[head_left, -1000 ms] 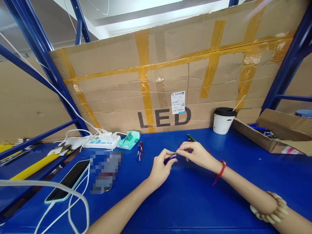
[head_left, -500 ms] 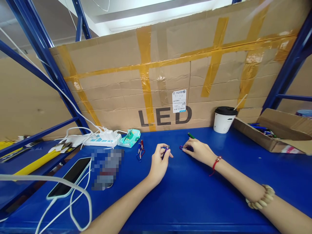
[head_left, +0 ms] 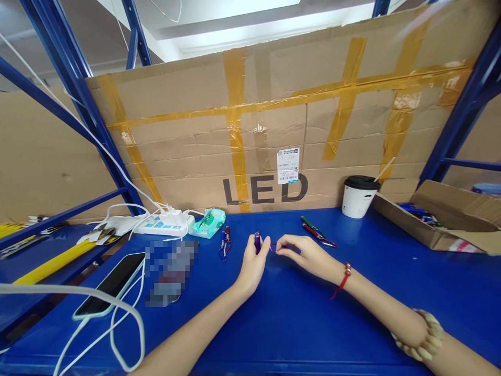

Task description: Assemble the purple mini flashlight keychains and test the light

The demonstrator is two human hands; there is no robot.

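Note:
My left hand (head_left: 252, 266) is closed around a small purple tube, which looks like a mini flashlight (head_left: 257, 242); its metal end points up between thumb and fingers. Just to its right, my right hand (head_left: 301, 253) pinches a thin purple carabiner clip (head_left: 273, 247), mostly hidden by the fingertips. Whether clip and tube are joined cannot be made out. Beyond the right hand lie a green mini flashlight (head_left: 307, 222) and a red mini flashlight (head_left: 313, 230) with clips. Left of my left hand, a blue one (head_left: 223, 244) and a red one (head_left: 228, 235) lie side by side.
A lidded paper cup (head_left: 357, 198) stands at the back right beside an open cardboard box (head_left: 434, 237) with small coloured items. At the left are a power strip (head_left: 156, 224), a green soft packet (head_left: 209, 223), a phone (head_left: 111, 284) and loose white cables. Large cardboard (head_left: 188, 151) backs the blue table.
My right hand has moved left, close to my left hand, with the purple clip in its fingertips. The red flashlight at the right now shows. The purple tube has turned more upright.

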